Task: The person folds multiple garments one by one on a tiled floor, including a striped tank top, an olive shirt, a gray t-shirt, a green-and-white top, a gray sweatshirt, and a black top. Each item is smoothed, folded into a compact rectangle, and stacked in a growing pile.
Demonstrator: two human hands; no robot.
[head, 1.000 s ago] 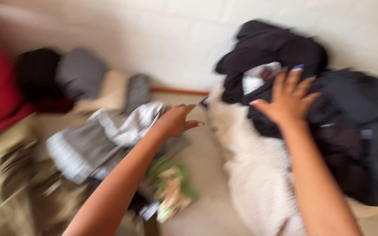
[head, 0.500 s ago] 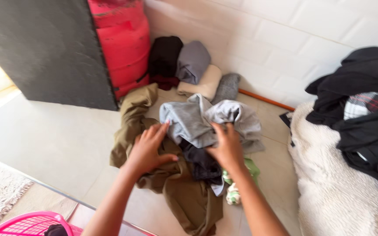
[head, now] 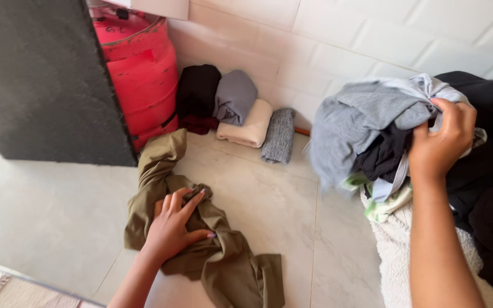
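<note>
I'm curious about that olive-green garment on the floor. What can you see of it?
The olive-green garment looks like soft woven cloth, crumpled and twisted into a long heap. It lies on the pale floor tiles, one end reaching toward the red gas cylinder. The left hand presses on its middle, fingers spread. Nothing else touches it.

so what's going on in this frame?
A person is handling clothes on a tiled floor. The left hand rests on a crumpled olive garment. The right hand holds up a bundle of grey and dark clothes above a white fluffy blanket. Rolled clothes sit against the wall beside a red gas cylinder.
</note>
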